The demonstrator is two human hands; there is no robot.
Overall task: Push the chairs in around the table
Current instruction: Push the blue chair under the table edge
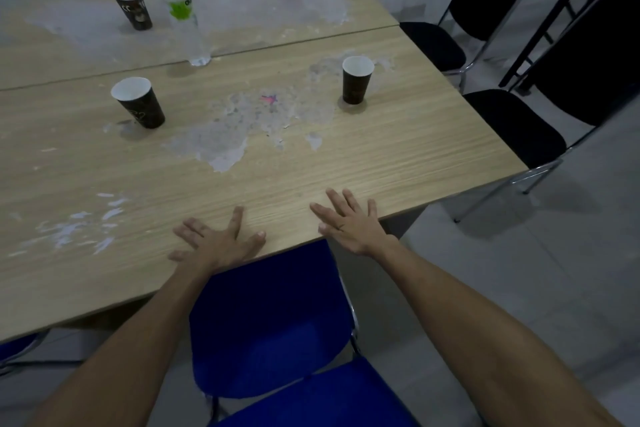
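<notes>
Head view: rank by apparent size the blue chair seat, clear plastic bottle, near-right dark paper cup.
1. Blue padded chair seat, largest, though it is nearest the camera.
2. Clear plastic bottle with green cap.
3. Dark paper cup with white inside, near right, smallest.

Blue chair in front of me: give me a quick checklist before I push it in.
1. Hands free: ok; left hand and right hand lie flat on the table, holding nothing.
2. Grip on blue chair: not ok, neither hand touches it.
3. Seat already under the table: not ok, mostly out.
4. Space under the table clear: cannot tell.
5. Black chairs at the side: not ok, pulled out.
</notes>
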